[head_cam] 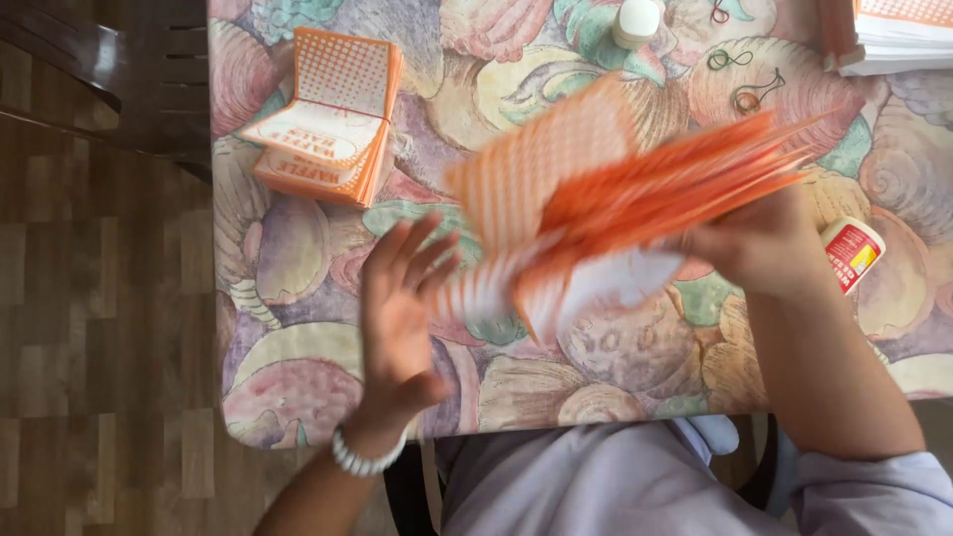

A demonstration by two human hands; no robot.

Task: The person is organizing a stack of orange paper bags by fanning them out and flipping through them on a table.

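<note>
Seen from above, a person sits at a table (298,397) covered in a cloth printed with large pastel shells. The right hand (759,243) is closed around one end of a thick booklet of orange paper slips (615,189), gripping it at the bound edge and holding it up off the cloth, over the middle of the table. Its pages fan out toward the left, blurred, their orange dotted faces and white undersides both showing. The left hand (397,308) is open, fingers spread and loose, palm toward the fanned pages; its fingertips are at or just beside the loose page ends, and the blur makes it impossible to tell whether it has hold of any. A white beaded bracelet (365,459) circles the left wrist.

Judging by this, the step in hand is riffling through the booklet's pages. A next move would likely call for the left fingers to catch a page edge while the right keeps its grip firm.

Another booklet of orange slips (323,114) lies folded open near the table's far left corner. A stack of similar paper (893,35) sits at the far right, a white glue bottle (852,253) lies just beside the right hand, a small white cap (637,20) stands at the far edge, and rubber bands (745,94) lie near it.
</note>
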